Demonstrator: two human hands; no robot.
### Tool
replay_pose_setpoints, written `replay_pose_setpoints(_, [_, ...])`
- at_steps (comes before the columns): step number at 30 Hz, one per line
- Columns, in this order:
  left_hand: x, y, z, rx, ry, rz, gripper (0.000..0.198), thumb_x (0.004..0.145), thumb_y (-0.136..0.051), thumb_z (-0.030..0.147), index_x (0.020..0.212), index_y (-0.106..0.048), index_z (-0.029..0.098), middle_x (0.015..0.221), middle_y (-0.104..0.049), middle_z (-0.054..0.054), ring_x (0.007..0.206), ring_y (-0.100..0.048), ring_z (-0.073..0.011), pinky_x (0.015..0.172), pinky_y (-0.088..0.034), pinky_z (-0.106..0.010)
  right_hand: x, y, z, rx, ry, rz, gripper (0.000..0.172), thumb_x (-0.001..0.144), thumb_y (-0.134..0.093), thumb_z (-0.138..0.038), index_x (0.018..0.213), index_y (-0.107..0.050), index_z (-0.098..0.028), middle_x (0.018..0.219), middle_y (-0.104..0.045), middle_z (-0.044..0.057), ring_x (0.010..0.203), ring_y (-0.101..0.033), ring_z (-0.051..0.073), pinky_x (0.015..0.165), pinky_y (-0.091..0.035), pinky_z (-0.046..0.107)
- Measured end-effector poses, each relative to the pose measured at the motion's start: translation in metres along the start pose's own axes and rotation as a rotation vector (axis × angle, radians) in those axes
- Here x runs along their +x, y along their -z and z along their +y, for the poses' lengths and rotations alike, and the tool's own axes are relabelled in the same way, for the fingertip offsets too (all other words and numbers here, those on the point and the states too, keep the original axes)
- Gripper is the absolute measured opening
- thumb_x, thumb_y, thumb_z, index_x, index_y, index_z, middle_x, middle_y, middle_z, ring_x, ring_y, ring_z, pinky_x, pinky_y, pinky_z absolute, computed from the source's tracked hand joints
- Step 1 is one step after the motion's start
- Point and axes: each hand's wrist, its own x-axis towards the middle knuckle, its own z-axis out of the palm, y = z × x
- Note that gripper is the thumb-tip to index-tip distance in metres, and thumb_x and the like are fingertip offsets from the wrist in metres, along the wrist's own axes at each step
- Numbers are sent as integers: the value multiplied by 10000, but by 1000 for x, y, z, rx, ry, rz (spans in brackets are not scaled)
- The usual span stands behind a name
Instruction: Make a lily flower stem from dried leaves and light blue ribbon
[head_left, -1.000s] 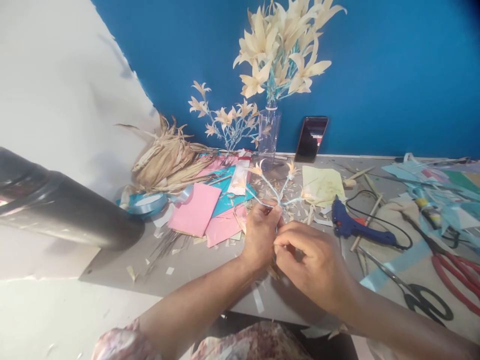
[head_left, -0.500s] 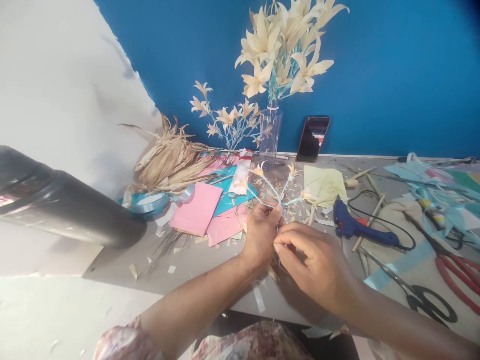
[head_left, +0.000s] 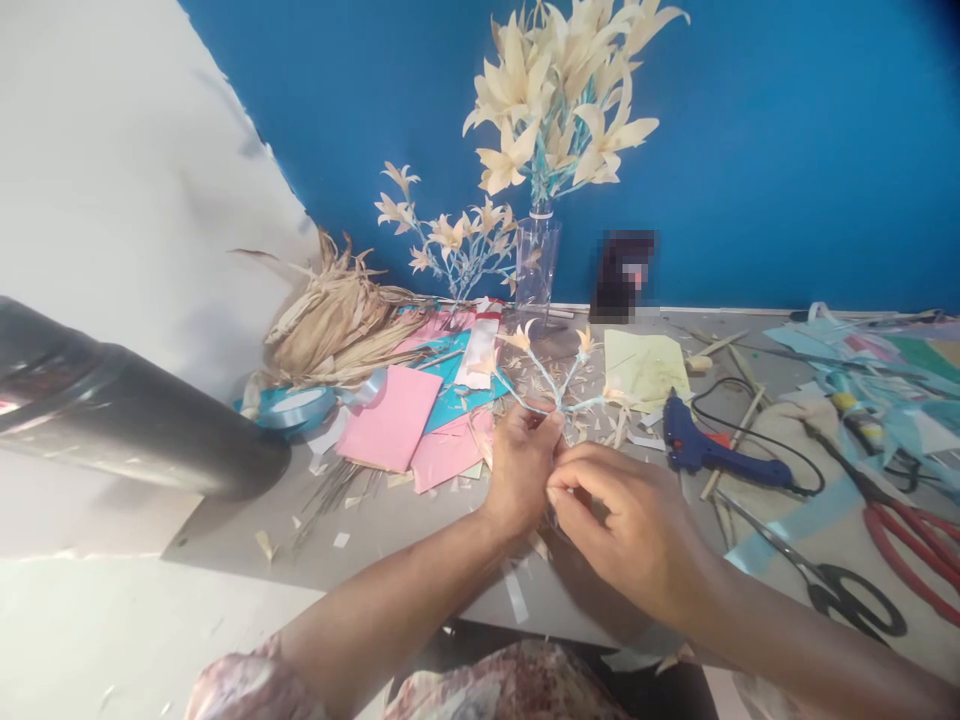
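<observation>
My left hand [head_left: 520,468] is closed in a pinch on the base of a small flower sprig [head_left: 559,378], whose pale blue stems fan upward to cream husk blossoms. Touching it from the right, my right hand [head_left: 628,528] is also closed, its fingertips pinched at the same stem base. What lies between the right fingertips is too small to make out. Both hands hover over the grey table [head_left: 390,530] near its front edge.
A glass vase of cream flowers [head_left: 541,258] stands at the back with a dark phone [head_left: 622,275] beside it. Dried husks [head_left: 337,325], a blue tape roll [head_left: 296,405] and pink paper [head_left: 394,420] lie left. A blue glue gun [head_left: 701,450], scissors [head_left: 832,590] and red pliers [head_left: 915,545] lie right.
None of the objects has shifted. Both hands stay pinched at the sprig's base with only slight finger movement.
</observation>
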Motion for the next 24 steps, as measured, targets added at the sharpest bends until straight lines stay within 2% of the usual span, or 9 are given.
replay_pose_setpoints(11, [-3,-4,6,-53,72,8,127,768,-643,261,769,-553,172,590,-477,65,508,-401,-69,525,-353,-211,1,-5,-1,83,-35,50,153,686,-477,-64,591,-471,-184,633,-542,-15,570,-468,103,573,-337,243])
replay_pose_setpoints(17, [-6,-5,5,-169,197,-35,187,756,-663,302,746,-523,178,564,-467,69,480,-401,-65,505,-338,-209,2,-8,1,206,-86,41,143,691,-475,-68,618,-500,-189,625,-525,-27,569,-446,99,562,-338,233])
replay_pose_setpoints(24, [-5,-4,-1,-231,246,-64,255,754,-695,329,723,-492,178,563,-461,64,488,-425,-69,495,-331,-207,3,-7,1,265,-101,30,163,719,-489,-68,607,-506,-186,623,-542,-28,582,-461,96,556,-348,215])
